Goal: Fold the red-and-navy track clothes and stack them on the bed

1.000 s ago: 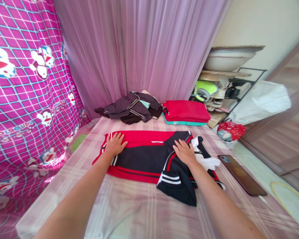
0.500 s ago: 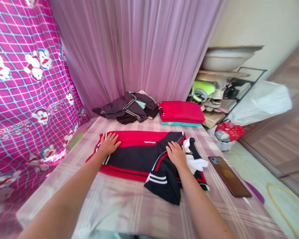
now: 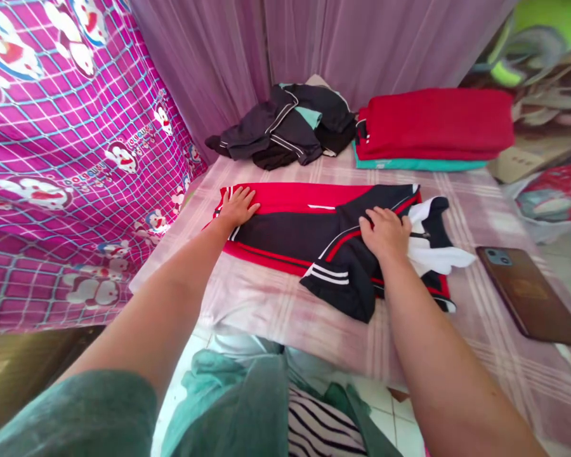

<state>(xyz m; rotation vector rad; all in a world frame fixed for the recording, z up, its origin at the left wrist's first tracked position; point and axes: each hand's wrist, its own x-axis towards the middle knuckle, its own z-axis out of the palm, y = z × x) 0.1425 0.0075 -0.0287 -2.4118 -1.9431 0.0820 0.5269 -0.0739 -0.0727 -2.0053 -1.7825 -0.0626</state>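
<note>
A red, black and white sports shirt [image 3: 290,231] lies partly folded on the plaid bedspread in front of me. One black sleeve with white stripes hangs toward me, and the white collar points right. My left hand [image 3: 238,206] rests flat on the shirt's left end, near the striped hem, fingers spread. Toward the collar, my right hand [image 3: 385,231] presses on the black upper part with its fingers stretched out. Neither hand grips any cloth that I can see. What lies beneath the palms is hidden.
Behind the shirt sits a loose heap of dark clothes [image 3: 285,127]. To its right is a stack of folded red clothes [image 3: 438,124] over turquoise cloth. A brown phone [image 3: 533,295] with a cable lies at the right. A pink cartoon curtain [image 3: 137,127] hangs at the left.
The view has tilted down and moved closer, so my green clothing now shows at the bottom. Both hands stay on the shirt in about the same places.
</note>
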